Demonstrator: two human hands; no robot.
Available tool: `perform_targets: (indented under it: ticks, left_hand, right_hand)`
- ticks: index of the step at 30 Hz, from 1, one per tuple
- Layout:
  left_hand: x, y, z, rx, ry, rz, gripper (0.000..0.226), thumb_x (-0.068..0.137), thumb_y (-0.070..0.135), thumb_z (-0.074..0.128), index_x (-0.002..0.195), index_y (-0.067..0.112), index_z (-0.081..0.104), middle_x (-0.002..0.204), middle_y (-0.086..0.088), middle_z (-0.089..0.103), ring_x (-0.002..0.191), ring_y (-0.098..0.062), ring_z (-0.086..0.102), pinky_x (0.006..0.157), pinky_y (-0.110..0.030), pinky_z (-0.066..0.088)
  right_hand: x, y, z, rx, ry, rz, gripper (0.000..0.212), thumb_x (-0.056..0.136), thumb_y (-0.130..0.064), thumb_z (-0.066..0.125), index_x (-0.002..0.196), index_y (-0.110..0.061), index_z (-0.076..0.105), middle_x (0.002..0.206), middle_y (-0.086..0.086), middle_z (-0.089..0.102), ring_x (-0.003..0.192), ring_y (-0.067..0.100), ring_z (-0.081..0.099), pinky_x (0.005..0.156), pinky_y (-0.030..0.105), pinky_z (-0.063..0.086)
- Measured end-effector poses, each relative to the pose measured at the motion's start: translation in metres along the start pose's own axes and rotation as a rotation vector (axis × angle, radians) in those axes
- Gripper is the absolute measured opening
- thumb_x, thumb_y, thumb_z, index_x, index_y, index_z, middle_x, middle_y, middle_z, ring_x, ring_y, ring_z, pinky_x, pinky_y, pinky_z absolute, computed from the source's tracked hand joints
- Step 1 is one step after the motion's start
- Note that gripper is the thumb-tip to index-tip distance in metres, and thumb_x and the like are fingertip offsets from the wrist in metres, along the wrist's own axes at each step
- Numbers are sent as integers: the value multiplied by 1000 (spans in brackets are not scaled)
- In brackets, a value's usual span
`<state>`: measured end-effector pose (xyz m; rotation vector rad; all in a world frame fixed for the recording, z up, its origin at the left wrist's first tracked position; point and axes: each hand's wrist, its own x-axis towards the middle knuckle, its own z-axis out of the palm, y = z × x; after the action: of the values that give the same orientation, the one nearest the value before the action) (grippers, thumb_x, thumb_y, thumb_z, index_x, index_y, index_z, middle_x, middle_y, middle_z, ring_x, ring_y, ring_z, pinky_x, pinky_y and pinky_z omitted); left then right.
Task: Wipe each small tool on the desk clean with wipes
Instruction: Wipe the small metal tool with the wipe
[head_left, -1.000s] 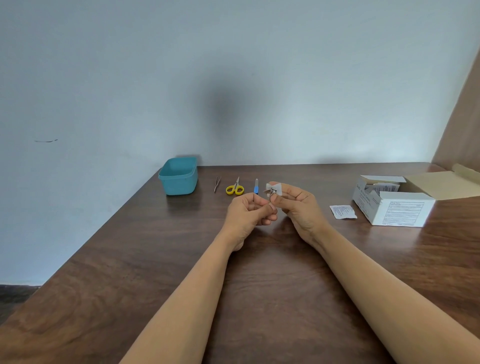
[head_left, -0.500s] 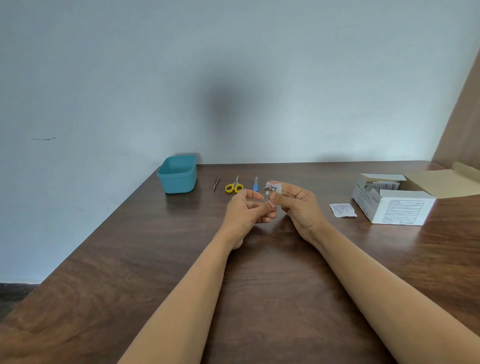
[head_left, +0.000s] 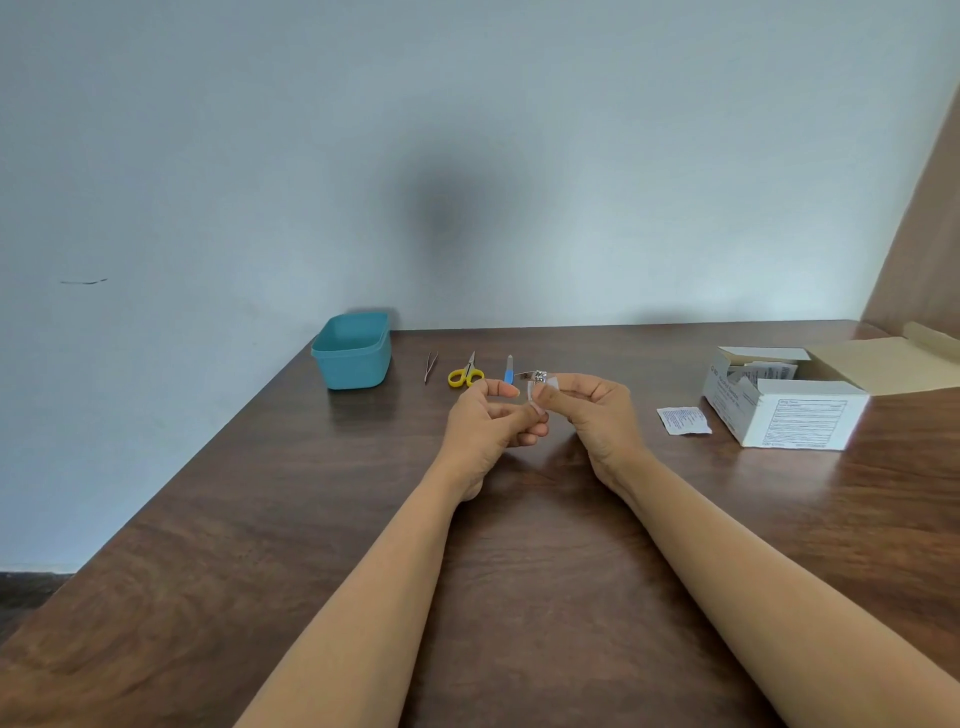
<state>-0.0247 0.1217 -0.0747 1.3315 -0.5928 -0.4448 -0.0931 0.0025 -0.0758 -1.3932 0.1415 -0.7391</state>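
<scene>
Holding the nail clipper (head_left: 537, 375) above the worktop (head_left: 519, 545), between both hands, leaves all its faces reachable. The fingers (head_left: 571, 387) of the right hand (head_left: 597, 413) pinch a white wipe (head_left: 551, 384) against the clipper. The left hand (head_left: 485, 423), fingers curled, appears to pinch its lower end to steady it. Beyond the fingers and to their left lie a blue-handled tool (head_left: 508, 371), yellow scissors (head_left: 466, 375) and tweezers (head_left: 430, 365), probably awaiting their turn, with a teal tub (head_left: 353, 353) further left. Right of the fingers, a torn sachet (head_left: 683, 420) and the open wipe box (head_left: 789, 415) lie within reach.
</scene>
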Motion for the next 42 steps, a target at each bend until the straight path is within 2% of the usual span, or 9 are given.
perform_targets:
  ticks: [2,9,12,14,18,23,28,37,42]
  left_hand:
    - [1,-1,0,3,0,3,34,83,3,72,104,8,45,78,-16,72,60,-16,67,57,-22,55]
    - [1,-2,0,32,-10,5,34,82,2,72,101,12,45,76,-15,72,62,-19,67,57,-23,54]
    - [1,-2,0,40,-8,9,36,82,0,72,102,12,45,74,-13,72,61,-19,66,56,-22,54]
    - [2,-3,0,46,-5,14,36,82,0,72,101,13,45,73,-12,72,61,-20,66,56,-22,54]
    - [3,-5,-1,51,10,23,36,81,1,73,100,13,44,71,-12,72,63,-23,64,58,-24,54]
    - [2,-5,-1,49,6,25,37,81,0,73,100,14,44,72,-13,72,64,-24,64,59,-24,55]
    - [0,-2,1,82,1,16,41,79,-2,73,103,14,44,73,-13,72,59,-18,65,58,-23,55]
    - [2,-4,0,80,10,32,40,79,-2,74,100,15,44,68,-9,72,57,-16,65,59,-24,55]
    - [3,-4,-1,83,15,34,39,81,2,74,102,15,45,69,-8,73,58,-15,66,61,-23,55]
  right_hand:
    - [0,0,0,-2,14,-15,6,78,1,72,82,-3,72,71,0,73,68,9,67,69,19,52]
    - [1,-1,-2,1,-120,13,25,84,4,63,104,-12,69,90,1,75,77,12,65,75,19,53]
    - [2,-2,-1,-12,-150,44,23,87,3,60,106,-7,69,89,6,73,68,6,62,68,14,49]
    - [1,-2,0,-19,-125,51,21,87,4,60,105,-2,69,84,2,74,63,2,61,61,11,46]
    - [1,0,1,-8,-42,21,19,82,4,66,96,-8,72,79,-1,75,69,8,66,69,16,50]
    - [0,-2,1,-22,-48,5,23,82,5,66,100,-9,70,82,-3,75,72,5,64,69,14,50]
    - [-1,-7,1,-81,-69,46,24,86,1,63,109,-2,68,87,1,71,64,-7,60,59,4,42]
    - [-2,-8,1,-72,-50,55,18,85,3,63,101,7,69,84,1,71,62,-7,62,55,4,41]
    - [-1,-5,1,-110,-81,44,15,87,-4,63,92,7,71,80,8,70,74,5,65,69,10,47]
